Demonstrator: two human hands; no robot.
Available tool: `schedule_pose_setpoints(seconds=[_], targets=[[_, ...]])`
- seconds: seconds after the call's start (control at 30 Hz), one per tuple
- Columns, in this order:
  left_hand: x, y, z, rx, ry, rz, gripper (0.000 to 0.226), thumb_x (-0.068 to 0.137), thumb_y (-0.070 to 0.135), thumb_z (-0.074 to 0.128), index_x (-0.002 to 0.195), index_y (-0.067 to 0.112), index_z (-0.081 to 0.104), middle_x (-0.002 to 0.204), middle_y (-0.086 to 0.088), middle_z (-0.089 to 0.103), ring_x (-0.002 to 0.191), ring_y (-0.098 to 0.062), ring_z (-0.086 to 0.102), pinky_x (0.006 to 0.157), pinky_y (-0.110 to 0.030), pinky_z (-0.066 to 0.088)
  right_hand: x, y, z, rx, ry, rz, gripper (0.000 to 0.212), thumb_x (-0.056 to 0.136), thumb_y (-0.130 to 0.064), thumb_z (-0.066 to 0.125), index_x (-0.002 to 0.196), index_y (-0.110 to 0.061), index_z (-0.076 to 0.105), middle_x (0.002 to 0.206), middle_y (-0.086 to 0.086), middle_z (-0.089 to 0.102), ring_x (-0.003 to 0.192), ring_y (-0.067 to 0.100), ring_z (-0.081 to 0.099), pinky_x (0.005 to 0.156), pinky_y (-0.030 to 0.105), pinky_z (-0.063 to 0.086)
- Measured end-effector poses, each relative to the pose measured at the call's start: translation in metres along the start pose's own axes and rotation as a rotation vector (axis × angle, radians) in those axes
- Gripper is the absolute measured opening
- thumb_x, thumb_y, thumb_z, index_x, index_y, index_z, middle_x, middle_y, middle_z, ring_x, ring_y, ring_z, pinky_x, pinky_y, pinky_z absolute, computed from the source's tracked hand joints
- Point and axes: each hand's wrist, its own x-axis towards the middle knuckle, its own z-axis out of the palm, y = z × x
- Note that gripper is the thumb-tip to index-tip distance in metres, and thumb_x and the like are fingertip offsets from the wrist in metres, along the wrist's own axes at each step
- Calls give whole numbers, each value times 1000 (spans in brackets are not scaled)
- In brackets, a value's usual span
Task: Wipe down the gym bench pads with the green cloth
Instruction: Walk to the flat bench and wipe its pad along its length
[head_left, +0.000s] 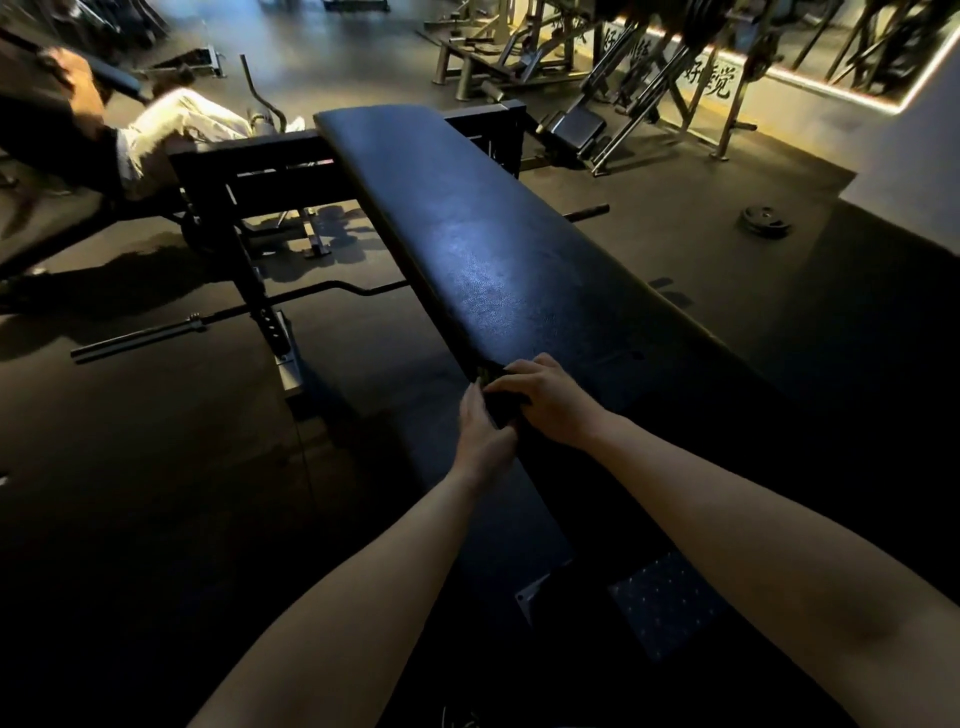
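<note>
Black vinyl pad (493, 249) is stretching away from me, and I'm seeing the cloth (506, 408) lying on its near left edge, dark in this light, a greenish bit showing at its far end. My right hand (548, 402) is pressing down on it, fingers fairly flat. My left hand (485, 441) is lying against the pad's side, touching the cloth; I cannot tell whether it is pinching. A barbell (140, 338) is lying on the floor, left.
</note>
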Motion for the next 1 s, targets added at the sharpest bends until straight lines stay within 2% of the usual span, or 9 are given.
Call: schedule_pose_setpoints(seconds=[0.07,0.1,0.2,0.3,0.37,0.43,0.6,0.8,1.0], targets=[[1,15,-2,158,-59,39,92,71,29,54,155,4,25,163,-14,17,152,-24,17,121,-24,12,-3,21,-11,-33,29,131,38,86,-1,55,111,-20,75,115,5,68,91,34,51,87,30,39],[1,19,-1,215,-79,46,93,70,31,50,155,4,23,165,-13,10,153,-23,12,120,-21,8,-5,31,-18,-53,37,196,39,89,0,54,114,-21,74,119,5,67,95,36,50,89,29,36],[-1,27,2,332,-112,28,88,76,36,46,157,9,23,167,-9,3,153,-26,9,120,-25,5,-17,55,-33,-117,58,388,46,94,1,43,125,-22,67,130,4,59,107,37,44,97,32,32],[0,21,6,363,-53,46,69,95,22,55,157,13,26,167,-4,5,151,-26,9,119,-25,4,-19,54,-34,-89,120,556,48,92,-1,41,130,-21,64,132,8,56,112,38,44,98,41,39],[1,22,8,370,1,55,65,96,19,55,155,13,29,167,-3,10,151,-25,9,120,-27,6,-14,37,-28,-1,172,469,45,86,-7,48,124,-18,68,122,13,62,105,40,55,97,40,42],[6,27,11,402,43,74,60,96,21,52,153,14,34,165,-6,14,151,-24,8,121,-30,6,-8,20,-19,97,122,306,40,83,-15,55,120,-17,71,114,13,67,99,36,61,97,39,44],[22,33,18,625,45,136,57,100,26,42,154,12,32,166,-8,14,153,-23,5,124,-34,1,-9,25,-19,12,-2,160,50,92,-8,55,139,-24,55,137,5,55,112,32,47,101,31,33],[28,43,48,837,5,91,62,100,38,40,158,25,21,168,-2,4,153,-20,-4,122,-41,-7,-10,68,-28,-98,51,197,42,89,-8,49,122,-24,69,122,7,63,98,37,54,88,30,30],[27,37,51,855,57,85,62,97,43,37,156,30,23,167,1,8,152,-19,-3,122,-41,-7,-20,123,-65,-122,37,512,49,93,0,41,133,-22,60,134,8,49,116,38,37,100,45,40]])
